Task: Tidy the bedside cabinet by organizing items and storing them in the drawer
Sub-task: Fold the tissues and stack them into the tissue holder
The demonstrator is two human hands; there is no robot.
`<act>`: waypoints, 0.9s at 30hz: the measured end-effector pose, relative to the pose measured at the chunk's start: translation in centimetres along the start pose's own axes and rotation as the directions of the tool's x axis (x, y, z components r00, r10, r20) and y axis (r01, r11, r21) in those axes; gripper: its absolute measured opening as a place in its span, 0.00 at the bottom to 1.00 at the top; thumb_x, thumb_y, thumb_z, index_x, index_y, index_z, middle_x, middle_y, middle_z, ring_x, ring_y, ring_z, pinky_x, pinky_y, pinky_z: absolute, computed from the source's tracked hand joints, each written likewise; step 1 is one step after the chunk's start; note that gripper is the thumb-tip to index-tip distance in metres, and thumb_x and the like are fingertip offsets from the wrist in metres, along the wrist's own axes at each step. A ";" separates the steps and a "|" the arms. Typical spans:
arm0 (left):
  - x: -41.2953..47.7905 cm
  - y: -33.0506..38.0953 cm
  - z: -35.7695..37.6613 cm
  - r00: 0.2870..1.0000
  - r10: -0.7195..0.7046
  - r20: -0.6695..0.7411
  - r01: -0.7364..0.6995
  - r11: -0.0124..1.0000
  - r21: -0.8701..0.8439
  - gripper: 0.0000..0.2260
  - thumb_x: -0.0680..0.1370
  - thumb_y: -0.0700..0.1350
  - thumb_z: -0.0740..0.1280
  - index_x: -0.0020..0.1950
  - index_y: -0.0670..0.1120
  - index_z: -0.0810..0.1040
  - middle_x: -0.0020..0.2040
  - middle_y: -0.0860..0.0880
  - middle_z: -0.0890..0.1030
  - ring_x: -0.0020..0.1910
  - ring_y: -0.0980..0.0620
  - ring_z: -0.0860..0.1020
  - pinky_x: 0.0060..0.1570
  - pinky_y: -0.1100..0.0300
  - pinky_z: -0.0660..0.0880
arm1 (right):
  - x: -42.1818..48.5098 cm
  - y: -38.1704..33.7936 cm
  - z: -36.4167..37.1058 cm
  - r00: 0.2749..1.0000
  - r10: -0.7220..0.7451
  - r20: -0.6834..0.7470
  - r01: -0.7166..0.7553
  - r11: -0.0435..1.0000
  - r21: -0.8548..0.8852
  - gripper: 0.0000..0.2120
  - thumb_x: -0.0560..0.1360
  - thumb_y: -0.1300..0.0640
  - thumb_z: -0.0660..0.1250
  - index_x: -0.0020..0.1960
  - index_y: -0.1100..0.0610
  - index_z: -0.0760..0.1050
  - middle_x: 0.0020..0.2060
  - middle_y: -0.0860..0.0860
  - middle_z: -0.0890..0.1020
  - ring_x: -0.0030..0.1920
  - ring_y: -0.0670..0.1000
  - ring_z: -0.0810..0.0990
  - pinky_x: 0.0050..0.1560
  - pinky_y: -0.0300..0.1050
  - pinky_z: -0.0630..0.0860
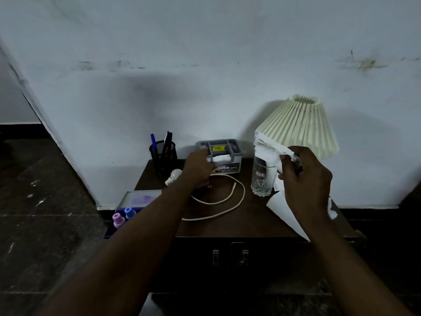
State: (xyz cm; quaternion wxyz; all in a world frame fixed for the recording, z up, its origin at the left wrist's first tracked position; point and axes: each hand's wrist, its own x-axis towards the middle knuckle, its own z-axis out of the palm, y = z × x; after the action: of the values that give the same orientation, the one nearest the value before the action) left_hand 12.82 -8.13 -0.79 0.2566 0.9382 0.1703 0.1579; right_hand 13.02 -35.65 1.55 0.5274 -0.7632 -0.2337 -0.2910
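A dark wooden bedside cabinet (248,224) stands against the wall, its drawer front (230,256) closed. My right hand (303,179) grips a crumpled white tissue (268,144) above a clear glass (262,179). More white paper (284,213) lies on the top under that hand. My left hand (198,167) reaches to the grey tissue box (222,156) at the back, fingers curled at its left edge. A cream cord (227,201) loops across the middle. A small white bulb (174,176) lies beside the left wrist.
A black mesh pen holder (163,156) with pens stands at the back left. A pleated cream lamp (303,126) fills the back right corner. A blue tray (134,201) with a pink and a blue cap overhangs the left edge. Dark floor lies to the left.
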 end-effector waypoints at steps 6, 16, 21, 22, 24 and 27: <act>-0.2 0.2 -3.3 0.987 0.020 -0.162 -0.026 0.999 -0.036 0.10 0.79 0.40 0.72 0.59 0.39 0.83 0.51 0.43 0.86 0.44 0.52 0.84 0.41 0.69 0.74 | 0.1 0.1 -0.2 0.999 -0.006 -0.054 0.006 1.000 -0.001 0.06 0.82 0.59 0.67 0.57 0.56 0.80 0.38 0.54 0.84 0.39 0.58 0.85 0.41 0.61 0.80; -19.6 3.5 -7.3 0.999 0.030 0.030 -0.024 0.978 -0.205 0.04 0.75 0.49 0.77 0.48 0.52 0.85 0.39 0.58 0.85 0.38 0.63 0.83 0.34 0.70 0.74 | 0.6 -2.6 -1.7 0.972 -0.010 -0.236 0.032 0.996 0.089 0.05 0.81 0.58 0.66 0.54 0.50 0.78 0.35 0.35 0.82 0.34 0.40 0.85 0.34 0.42 0.80; -23.0 4.2 -2.5 0.993 0.038 0.114 -0.022 0.990 -0.139 0.06 0.75 0.50 0.76 0.45 0.50 0.83 0.39 0.55 0.83 0.41 0.59 0.81 0.41 0.59 0.74 | 0.1 -3.0 -2.2 0.994 0.001 -0.109 0.003 0.999 0.032 0.06 0.81 0.57 0.66 0.56 0.55 0.79 0.39 0.52 0.84 0.38 0.54 0.85 0.41 0.62 0.82; -22.9 4.0 -2.1 0.994 0.031 0.107 -0.017 0.992 -0.125 0.06 0.76 0.50 0.76 0.45 0.50 0.82 0.40 0.55 0.83 0.42 0.57 0.81 0.41 0.58 0.74 | 0.0 -3.0 -2.3 0.996 -0.002 -0.087 0.004 1.000 0.030 0.06 0.81 0.58 0.66 0.56 0.55 0.79 0.39 0.53 0.84 0.39 0.56 0.85 0.42 0.63 0.82; -22.6 3.7 -1.6 0.997 0.014 0.077 -0.007 0.996 -0.084 0.07 0.77 0.51 0.74 0.44 0.50 0.80 0.41 0.53 0.84 0.43 0.52 0.82 0.40 0.57 0.74 | -0.3 -3.5 -2.4 0.999 -0.002 -0.045 0.004 1.000 0.031 0.07 0.81 0.58 0.66 0.57 0.57 0.79 0.40 0.55 0.84 0.41 0.58 0.85 0.43 0.64 0.82; -21.3 3.1 -1.3 1.000 0.002 -0.007 -0.002 0.999 -0.053 0.07 0.77 0.50 0.73 0.50 0.49 0.81 0.46 0.49 0.86 0.48 0.46 0.83 0.43 0.55 0.75 | -0.7 -4.4 -2.5 0.999 -0.009 0.042 0.010 1.000 -0.008 0.07 0.81 0.59 0.66 0.57 0.59 0.79 0.40 0.57 0.84 0.40 0.59 0.85 0.43 0.63 0.81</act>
State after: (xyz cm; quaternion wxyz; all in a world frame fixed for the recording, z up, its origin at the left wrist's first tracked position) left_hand -5.95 -18.59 -2.50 0.2807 0.9307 0.1659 0.1658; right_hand 9.10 -36.53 4.66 0.5178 -0.7703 -0.2472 -0.2783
